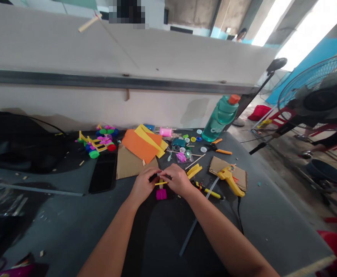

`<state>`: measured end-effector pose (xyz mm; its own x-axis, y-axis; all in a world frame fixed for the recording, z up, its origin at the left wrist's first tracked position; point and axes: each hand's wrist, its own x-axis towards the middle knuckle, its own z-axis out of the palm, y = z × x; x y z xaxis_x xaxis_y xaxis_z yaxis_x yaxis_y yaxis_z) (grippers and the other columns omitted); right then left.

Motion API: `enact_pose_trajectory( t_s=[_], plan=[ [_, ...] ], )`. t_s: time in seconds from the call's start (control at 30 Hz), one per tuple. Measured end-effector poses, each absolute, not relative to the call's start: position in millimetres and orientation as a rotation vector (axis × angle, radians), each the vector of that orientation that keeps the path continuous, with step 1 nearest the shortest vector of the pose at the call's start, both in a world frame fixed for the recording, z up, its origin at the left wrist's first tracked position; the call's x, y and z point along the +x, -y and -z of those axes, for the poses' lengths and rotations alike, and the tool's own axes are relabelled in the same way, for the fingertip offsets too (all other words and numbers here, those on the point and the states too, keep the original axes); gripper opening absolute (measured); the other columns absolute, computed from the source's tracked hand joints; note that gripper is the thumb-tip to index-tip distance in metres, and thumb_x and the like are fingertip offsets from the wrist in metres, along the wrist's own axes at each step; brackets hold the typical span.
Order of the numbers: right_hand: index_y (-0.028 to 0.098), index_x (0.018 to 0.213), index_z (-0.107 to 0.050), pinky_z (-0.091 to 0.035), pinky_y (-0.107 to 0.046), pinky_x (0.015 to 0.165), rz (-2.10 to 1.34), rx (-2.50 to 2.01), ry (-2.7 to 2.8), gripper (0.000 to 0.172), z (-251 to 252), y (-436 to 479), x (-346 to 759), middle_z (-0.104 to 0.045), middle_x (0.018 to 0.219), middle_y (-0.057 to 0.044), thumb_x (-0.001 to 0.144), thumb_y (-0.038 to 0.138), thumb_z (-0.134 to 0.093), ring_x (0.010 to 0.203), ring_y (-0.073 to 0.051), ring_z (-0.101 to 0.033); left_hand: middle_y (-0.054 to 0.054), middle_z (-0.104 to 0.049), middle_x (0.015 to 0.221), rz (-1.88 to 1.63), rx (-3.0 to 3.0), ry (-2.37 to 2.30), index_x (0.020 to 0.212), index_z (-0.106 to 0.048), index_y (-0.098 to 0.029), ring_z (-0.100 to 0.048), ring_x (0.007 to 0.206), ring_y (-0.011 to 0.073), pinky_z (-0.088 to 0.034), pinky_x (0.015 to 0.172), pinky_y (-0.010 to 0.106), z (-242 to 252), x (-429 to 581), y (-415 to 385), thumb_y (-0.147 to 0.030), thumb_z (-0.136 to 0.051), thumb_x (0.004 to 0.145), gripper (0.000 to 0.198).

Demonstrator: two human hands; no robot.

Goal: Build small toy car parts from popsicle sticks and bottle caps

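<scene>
My left hand (143,185) and my right hand (177,179) meet over the dark table (70,227), fingers pinched together on a small craft piece. It has a thin yellow stick (160,183) and a magenta bottle cap (161,194) hanging below it. Both hands grip this piece; its upper part is hidden by my fingers. A yellow glue gun (231,179) lies just right of my right hand on a piece of cardboard (242,176). Orange and yellow foam sheets (142,145) lie behind my hands.
A teal water bottle (221,118) stands at the back. A toy of sticks and caps (97,141) and a black phone (103,172) are at left. Pliers (218,147), loose caps and sticks lie scattered. A floor fan (320,96) stands at right, past the table edge.
</scene>
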<state>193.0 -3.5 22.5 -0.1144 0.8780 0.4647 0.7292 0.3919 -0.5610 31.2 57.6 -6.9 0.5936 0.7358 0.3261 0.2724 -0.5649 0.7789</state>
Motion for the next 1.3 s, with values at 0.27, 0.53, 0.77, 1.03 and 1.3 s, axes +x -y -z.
enact_pose_trajectory(
  t_s=[0.27, 0.53, 0.77, 1.03, 1.3],
  plan=[
    [0.021, 0.079, -0.065, -0.041, -0.027, 0.07, -0.257, -1.399, 1.892, 0.007, -21.4, 3.9, 192.6, -0.068, 0.075, -0.002, 0.082, 0.019, -0.059, 0.073, -0.016, -0.054, 0.006, -0.064, 0.1, -0.858, 2.12, -0.797, 0.101, -0.063, -0.022, -0.059, 0.096, 0.0194, -0.046, 0.085, 0.034, 8.4, 30.8, -57.7, -0.021, -0.055, 0.082, 0.021],
    [0.022, 0.084, -0.065, -0.042, -0.028, 0.071, -0.243, -1.397, 1.898, 0.008, -18.4, 3.6, 193.8, -0.069, 0.081, -0.003, 0.081, 0.018, -0.059, 0.076, -0.017, -0.055, 0.005, -0.064, 0.099, -0.839, 2.129, -0.816, 0.099, -0.063, -0.022, -0.059, 0.095, 0.0188, -0.046, 0.086, 0.033, 8.1, 30.6, -57.9, -0.023, -0.055, 0.082, 0.018],
    [0.022, 0.101, -0.063, -0.044, -0.027, 0.072, -0.276, -1.416, 1.836, 0.021, -21.4, 6.3, 193.3, -0.067, 0.081, -0.003, 0.08, 0.017, -0.058, 0.079, -0.016, -0.055, 0.006, -0.064, 0.1, -0.853, 2.131, -0.812, 0.101, -0.062, -0.021, -0.058, 0.095, 0.0195, -0.046, 0.085, 0.035, 9.5, 30.7, -58.4, -0.021, -0.054, 0.082, 0.02],
    [0.022, 0.091, -0.065, -0.044, -0.029, 0.072, -0.205, -1.579, 1.75, 0.021, -17.6, 3.1, 198.7, -0.066, 0.08, -0.003, 0.078, 0.01, -0.052, 0.079, -0.018, -0.054, 0.007, -0.063, 0.101, -0.878, 2.122, -0.808, 0.104, -0.062, -0.022, -0.058, 0.096, 0.0203, -0.047, 0.086, 0.037, 7.9, 30.8, -57.1, -0.02, -0.054, 0.081, 0.024],
    [0.021, 0.09, -0.066, -0.043, -0.029, 0.072, -0.232, -1.64, 1.805, 0.023, -15.8, 2.1, 199.4, -0.067, 0.079, -0.003, 0.075, 0.008, -0.055, 0.077, -0.018, -0.056, 0.007, -0.063, 0.104, -0.851, 2.135, -0.826, 0.103, -0.063, -0.021, -0.057, 0.1, 0.0203, -0.045, 0.089, 0.037, 3.2, 29.7, -56.9, -0.023, -0.053, 0.083, 0.023]
  ],
)
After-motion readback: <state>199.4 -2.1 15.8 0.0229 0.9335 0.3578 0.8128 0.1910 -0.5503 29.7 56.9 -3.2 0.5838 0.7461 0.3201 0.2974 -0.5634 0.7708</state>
